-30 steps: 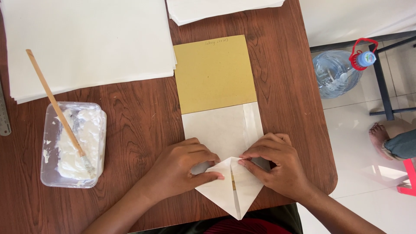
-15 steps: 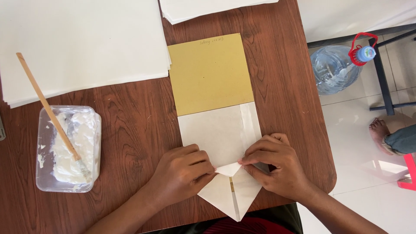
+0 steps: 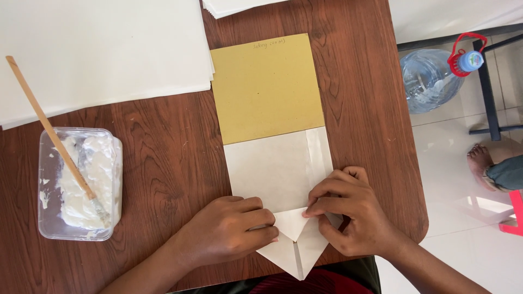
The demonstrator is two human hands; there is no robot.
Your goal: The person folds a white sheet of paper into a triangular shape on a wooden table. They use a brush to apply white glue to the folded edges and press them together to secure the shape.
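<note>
We see both hands at the near edge of the brown wood counter, working one white paper piece w/ its near end folded into a point that hangs just past the counter edge. Left hand lies flat-ish on the left side of the fold, fingers curled, fingertips pressing the left flap down; grip is narrow, pinning paper rather than wrapped round it. Right hand sits on the right side, its grip pinched shut on the small triangular flap at the centre, thumb and forefinger meeting right at the flap's edge. So the paper is directly under and between both hands, touching both; the flap sits in the gap between them.

Far end of the white paper butts against or tucks under a mustard-yellow card — we can't tell which. Left of it, well apart from the hands, a clear plastic tub holds white paste, w/ a wooden stick leaning in it. Big stack of white sheets covers the far left of the counter. Off the counter at right: a large clear water bottle on the floor, and another person's bare foot.
</note>
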